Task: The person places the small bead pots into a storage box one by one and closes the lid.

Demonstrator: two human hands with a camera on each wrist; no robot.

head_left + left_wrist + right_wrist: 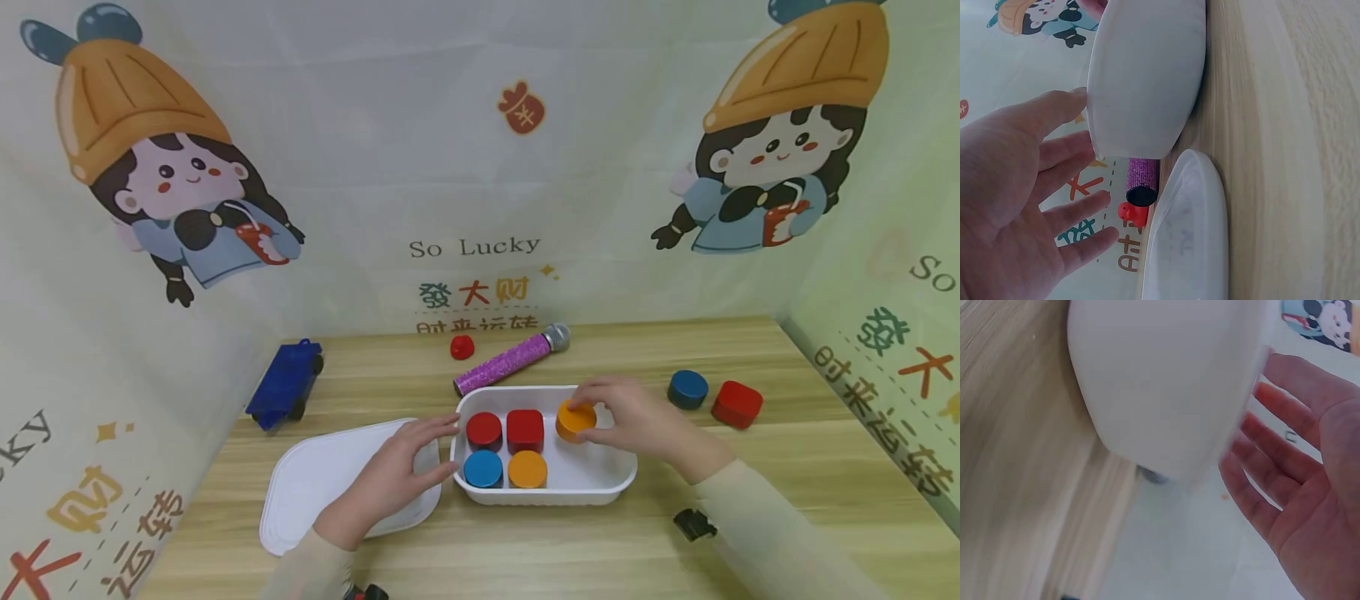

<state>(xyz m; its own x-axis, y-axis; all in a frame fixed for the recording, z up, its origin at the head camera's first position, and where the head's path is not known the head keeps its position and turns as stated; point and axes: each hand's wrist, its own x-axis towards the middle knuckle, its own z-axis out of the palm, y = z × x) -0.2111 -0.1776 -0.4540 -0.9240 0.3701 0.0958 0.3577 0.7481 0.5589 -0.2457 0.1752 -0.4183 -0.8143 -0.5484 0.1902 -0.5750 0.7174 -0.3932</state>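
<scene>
A white plastic box holds a red round block, a red square block, a blue round block and an orange round block, grouped in its left half. Inside the right half, my right hand pinches another orange round block between thumb and fingers; the box wall hides it in the right wrist view. My left hand has its fingers loosely extended, with thumb and fingertips at the box's left rim. The white lid lies partly under that hand in the head view.
Right of the box sit a blue round block and a red square block. Behind it lie a purple microphone and a small red toy duck. A blue toy car stands back left, near the printed cloth walls.
</scene>
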